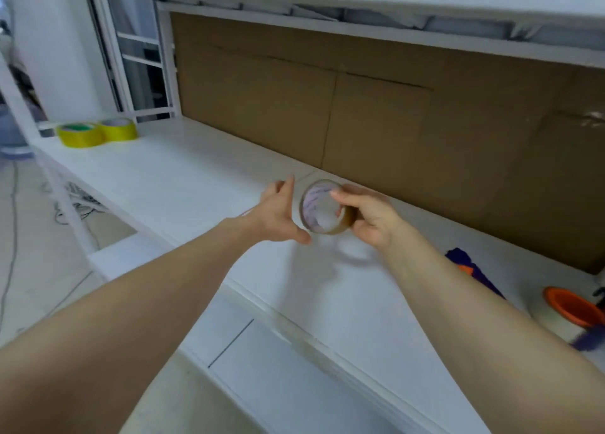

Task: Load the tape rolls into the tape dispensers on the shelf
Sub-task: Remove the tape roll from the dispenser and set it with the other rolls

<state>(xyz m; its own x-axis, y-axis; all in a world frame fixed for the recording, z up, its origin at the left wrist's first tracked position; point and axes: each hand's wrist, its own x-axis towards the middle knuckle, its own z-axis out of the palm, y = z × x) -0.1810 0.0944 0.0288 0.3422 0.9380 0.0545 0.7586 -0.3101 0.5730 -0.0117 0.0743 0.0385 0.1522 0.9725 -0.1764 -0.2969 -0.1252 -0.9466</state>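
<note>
Head camera: You hold a brownish tape roll (319,209) upright above the middle of the white shelf (183,178), towards its back edge, its open core facing you. Your right hand (366,219) grips the roll, fingers curled round its right side and one fingertip hooked over its top rim. Your left hand (278,212) is open just left of the roll, fingers straight, the thumb at its lower rim; contact cannot be told. Two yellow tape rolls (80,134) lie flat side by side, touching, at the shelf's far left end. Brown cardboard (360,106) lines the shelf's back edge. At the shelf's right end sit a purple thing (471,270) and an orange ring (569,307), both too blurred to identify.
</note>
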